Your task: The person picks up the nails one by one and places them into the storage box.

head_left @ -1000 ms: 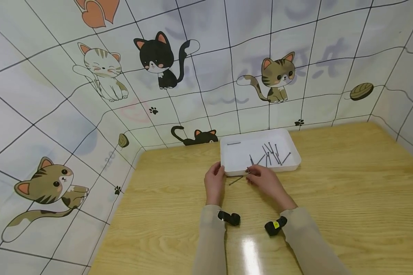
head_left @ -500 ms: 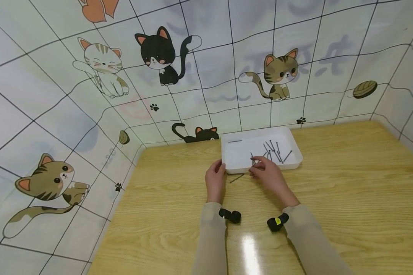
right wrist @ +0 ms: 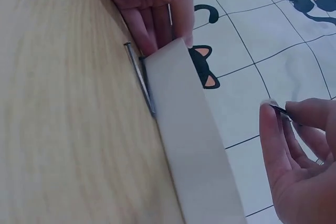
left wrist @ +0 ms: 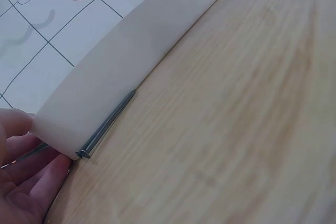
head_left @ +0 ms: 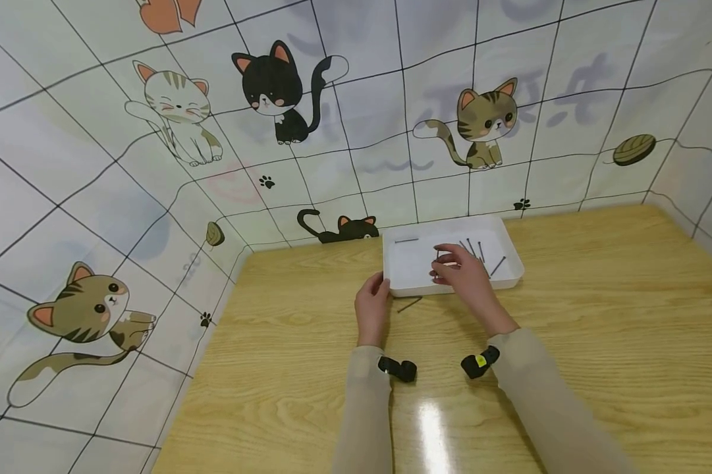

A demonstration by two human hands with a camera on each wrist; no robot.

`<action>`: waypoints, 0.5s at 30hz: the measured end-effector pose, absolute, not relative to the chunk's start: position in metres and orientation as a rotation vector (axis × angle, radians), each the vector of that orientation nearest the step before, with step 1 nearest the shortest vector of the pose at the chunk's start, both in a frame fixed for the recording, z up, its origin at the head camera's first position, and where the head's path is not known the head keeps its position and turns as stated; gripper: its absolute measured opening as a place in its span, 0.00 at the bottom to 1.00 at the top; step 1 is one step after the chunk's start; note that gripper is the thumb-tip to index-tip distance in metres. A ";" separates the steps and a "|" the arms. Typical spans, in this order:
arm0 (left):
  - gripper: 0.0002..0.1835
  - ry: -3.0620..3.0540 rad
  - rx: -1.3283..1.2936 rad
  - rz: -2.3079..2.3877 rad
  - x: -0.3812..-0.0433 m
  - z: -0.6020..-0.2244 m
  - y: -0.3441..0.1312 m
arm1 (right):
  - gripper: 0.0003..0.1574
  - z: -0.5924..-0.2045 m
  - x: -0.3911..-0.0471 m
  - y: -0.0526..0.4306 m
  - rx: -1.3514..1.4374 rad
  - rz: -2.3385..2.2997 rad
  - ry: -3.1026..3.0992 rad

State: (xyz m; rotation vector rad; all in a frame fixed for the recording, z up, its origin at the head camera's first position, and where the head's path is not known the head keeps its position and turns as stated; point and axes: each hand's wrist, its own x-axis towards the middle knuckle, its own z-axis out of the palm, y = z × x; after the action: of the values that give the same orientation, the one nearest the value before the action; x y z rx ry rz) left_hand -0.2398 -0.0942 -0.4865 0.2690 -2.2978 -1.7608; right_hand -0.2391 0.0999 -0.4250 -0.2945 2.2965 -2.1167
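Note:
A white tray (head_left: 403,291) stands against the wall at the back of the table. At its front left corner my left hand (head_left: 371,309) grips the wall, with the thumb at the rim and fingers low at the base. My right hand (head_left: 467,280) is over the middle of the tray, pinching a nail (right wrist: 280,110) between thumb and fingertips. On the table, close along the tray's front wall, lies another nail (left wrist: 107,125), its head toward my left hand. Several dark nails (head_left: 498,265) lie in the tray's right part, partly behind my right hand.
A single nail (head_left: 406,240) lies at the tray's back left. The wooden table (head_left: 296,368) stretches out to both sides and toward me. A cat-print wall covering (head_left: 356,118) rises right behind the tray.
My right hand has moved from the tray's front edge up and inward over the tray, with the nail in its fingers. My left hand keeps its hold on the corner.

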 end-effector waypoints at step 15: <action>0.16 -2.284 0.263 -1.781 -0.240 -0.484 -0.094 | 0.27 -0.412 -0.282 0.106 -0.243 -1.956 2.435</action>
State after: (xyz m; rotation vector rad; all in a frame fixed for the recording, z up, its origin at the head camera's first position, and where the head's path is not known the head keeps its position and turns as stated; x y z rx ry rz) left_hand -0.2401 -0.0943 -0.4839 0.2632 -2.2838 -1.7812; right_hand -0.2819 0.1065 -0.4119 -0.2427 2.4352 -1.9562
